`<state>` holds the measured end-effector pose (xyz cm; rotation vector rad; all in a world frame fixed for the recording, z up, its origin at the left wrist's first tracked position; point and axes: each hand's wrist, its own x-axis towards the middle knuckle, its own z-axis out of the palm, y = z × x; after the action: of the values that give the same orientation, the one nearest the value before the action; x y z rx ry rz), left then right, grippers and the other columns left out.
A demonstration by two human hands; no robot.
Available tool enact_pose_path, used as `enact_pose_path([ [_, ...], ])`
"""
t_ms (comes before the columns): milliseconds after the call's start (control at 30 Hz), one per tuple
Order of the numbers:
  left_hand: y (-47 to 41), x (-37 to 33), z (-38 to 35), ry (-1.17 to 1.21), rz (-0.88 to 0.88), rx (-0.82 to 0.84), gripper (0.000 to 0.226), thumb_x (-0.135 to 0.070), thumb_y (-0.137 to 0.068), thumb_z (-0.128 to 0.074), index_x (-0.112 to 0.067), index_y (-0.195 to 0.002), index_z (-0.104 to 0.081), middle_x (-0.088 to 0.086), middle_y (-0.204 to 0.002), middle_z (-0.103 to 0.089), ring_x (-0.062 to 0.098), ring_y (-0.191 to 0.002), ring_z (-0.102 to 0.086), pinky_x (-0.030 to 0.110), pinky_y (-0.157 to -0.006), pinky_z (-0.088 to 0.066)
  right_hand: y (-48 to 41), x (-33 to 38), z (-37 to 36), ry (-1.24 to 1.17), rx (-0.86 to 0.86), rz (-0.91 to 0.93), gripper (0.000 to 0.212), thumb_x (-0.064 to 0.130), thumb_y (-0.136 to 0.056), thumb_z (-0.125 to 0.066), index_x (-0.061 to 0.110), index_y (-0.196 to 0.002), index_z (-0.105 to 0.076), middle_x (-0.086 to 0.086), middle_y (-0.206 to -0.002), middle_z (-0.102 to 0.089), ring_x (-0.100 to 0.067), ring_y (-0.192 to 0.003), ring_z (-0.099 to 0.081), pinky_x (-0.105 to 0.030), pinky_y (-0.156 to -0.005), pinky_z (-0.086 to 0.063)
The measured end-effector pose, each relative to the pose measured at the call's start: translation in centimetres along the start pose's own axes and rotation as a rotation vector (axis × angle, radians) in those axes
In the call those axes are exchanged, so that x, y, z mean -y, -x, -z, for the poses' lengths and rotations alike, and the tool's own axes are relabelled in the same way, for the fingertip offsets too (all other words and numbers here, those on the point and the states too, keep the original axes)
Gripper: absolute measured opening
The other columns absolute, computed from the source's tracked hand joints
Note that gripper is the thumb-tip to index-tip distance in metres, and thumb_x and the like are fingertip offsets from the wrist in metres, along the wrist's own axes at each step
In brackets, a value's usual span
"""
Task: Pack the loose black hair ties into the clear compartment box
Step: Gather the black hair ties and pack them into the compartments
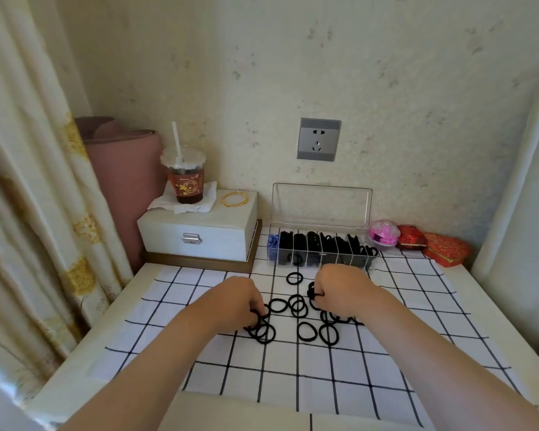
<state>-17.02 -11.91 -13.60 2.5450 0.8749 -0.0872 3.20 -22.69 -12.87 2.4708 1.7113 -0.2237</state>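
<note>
Hair ties (307, 331) in left hand (237, 301), right hand (339, 287)

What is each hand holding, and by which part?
Both grip black hair ties by their bands: left hand at the pile's left edge, right hand at its far side.

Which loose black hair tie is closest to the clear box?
The single hair tie lying by itself on the checked cloth, just in front of the clear box. The other ties lie bunched closer to the person.

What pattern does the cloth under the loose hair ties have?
The cloth is white with a thin black grid, seen in the head view.
</note>
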Motion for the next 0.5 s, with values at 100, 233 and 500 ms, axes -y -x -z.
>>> enact_pose_path([
  [100,-0.2,-0.8,-0.2,-0.075,-0.046,0.000,0.020,-0.020,-0.088,-0.064,-0.023,-0.106,-0.073,-0.004,-0.111,-0.065,0.016,-0.099,-0.063,0.029,-0.086,-0.054,0.3,-0.7,-0.2,-0.085,-0.001,0.023,0.028,0.029,-0.088,-0.055,0.013,-0.065,-0.053,-0.012,-0.079,-0.061,-0.020,-0.061,-0.049,-0.032,-0.059,-0.045],
  [233,-0.7,-0.9,0.2,0.058,-0.077,-0.023,0.010,-0.028,-0.093,-0.058,-0.025,-0.102,-0.062,-0.006,-0.100,-0.062,0.012,-0.089,-0.060,0.026,-0.077,-0.052,0.5,-1.6,0.7,-0.376,-0.119,0.028,0.026,0.028,-0.093,-0.053,0.006,-0.081,-0.060,-0.012,-0.078,-0.063,-0.016,-0.063,-0.050,-0.032,-0.061,-0.043],
  [500,-0.1,-0.3,1.2,0.436,-0.031,0.051,0.018,-0.015,-0.095,-0.056,-0.024,-0.098,-0.072,-0.006,-0.091,-0.074,0.009,-0.084,-0.070,0.023,-0.081,-0.057,0.5,-2.3,1.2,-0.515,-0.087,0.065,0.020,0.009,-0.095,-0.060,0.025,-0.095,-0.073,0.017,-0.074,-0.061,0.005,-0.062,-0.054,-0.006,-0.053,-0.035],
])
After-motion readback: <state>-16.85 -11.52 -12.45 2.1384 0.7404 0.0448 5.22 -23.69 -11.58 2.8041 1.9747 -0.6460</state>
